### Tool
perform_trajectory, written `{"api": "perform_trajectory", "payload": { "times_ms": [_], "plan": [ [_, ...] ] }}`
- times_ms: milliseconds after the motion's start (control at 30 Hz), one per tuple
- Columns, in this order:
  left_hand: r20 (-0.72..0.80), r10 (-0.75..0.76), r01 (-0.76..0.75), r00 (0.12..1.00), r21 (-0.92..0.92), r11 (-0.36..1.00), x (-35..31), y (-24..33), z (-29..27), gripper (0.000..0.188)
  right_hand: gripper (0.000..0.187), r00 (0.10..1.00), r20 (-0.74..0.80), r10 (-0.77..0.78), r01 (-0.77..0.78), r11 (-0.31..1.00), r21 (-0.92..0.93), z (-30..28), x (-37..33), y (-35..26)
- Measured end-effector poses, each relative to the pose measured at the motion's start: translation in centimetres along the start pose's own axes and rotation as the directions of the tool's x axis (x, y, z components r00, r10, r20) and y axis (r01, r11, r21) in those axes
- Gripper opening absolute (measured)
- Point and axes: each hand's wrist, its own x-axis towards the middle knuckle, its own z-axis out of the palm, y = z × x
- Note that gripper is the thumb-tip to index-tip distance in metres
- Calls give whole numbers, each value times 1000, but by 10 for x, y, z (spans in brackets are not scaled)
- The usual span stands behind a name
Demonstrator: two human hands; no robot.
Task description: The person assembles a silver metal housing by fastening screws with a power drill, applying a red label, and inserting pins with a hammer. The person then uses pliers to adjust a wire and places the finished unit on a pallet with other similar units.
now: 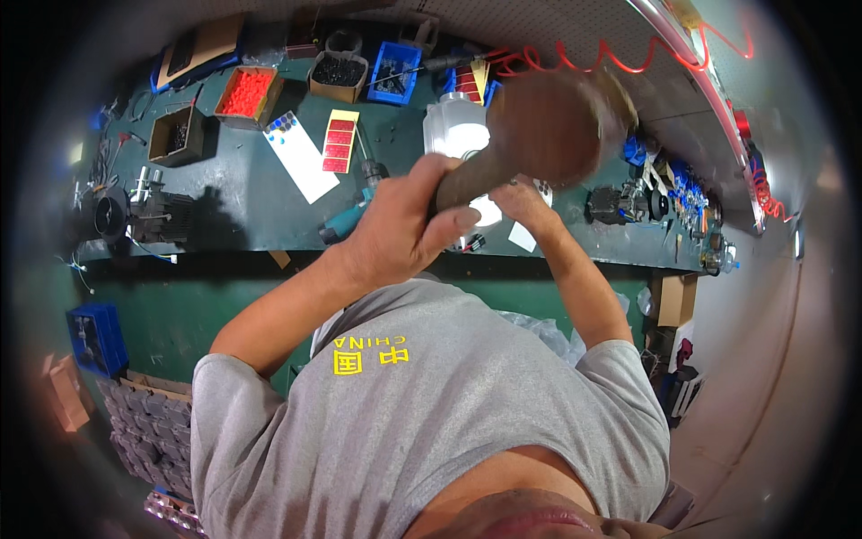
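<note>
Brown round-headed mallet (549, 130), handle clamped in left hand (395, 220), raised above dark green tabletop (283, 211); silvery-white rounded housing (452, 126), right hand (525, 203) positioned beside it, grip hidden, cannot be told

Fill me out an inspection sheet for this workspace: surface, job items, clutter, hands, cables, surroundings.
Surface: dark green bench top, well covered with parts and boxes.
Job items: mallet, raised, its head blurred; pale housing behind it, partly hidden.
Clutter: box of red parts, blue tray, sheet of red labels, teal power tool, and a motor at the left.
Hands: left hand grips the mallet's handle; right hand is at the housing, fingers partly hidden.
Cables: red coiled line at upper right; wire with a white plug by the motor.
Surroundings: blue crate and dark grey parts at lower left.
</note>
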Motion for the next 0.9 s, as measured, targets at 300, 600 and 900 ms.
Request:
{"api": "perform_trajectory", "payload": {
  "times_ms": [300,600,900],
  "plan": [
    [-113,-28,35,993,63,997,7,19,-5,39,20,930,89,356,-366,918,154,-3,-1,2],
    [-309,-379,468,872,299,832,-39,-125,-37,41,28,919,-39,392,-351,861,367,-42,13,-13],
    [-360,-590,689,722,306,657,-93,-190,-44,41,28,856,-42,515,-441,772,458,-20,-31,3]
  ]
}}
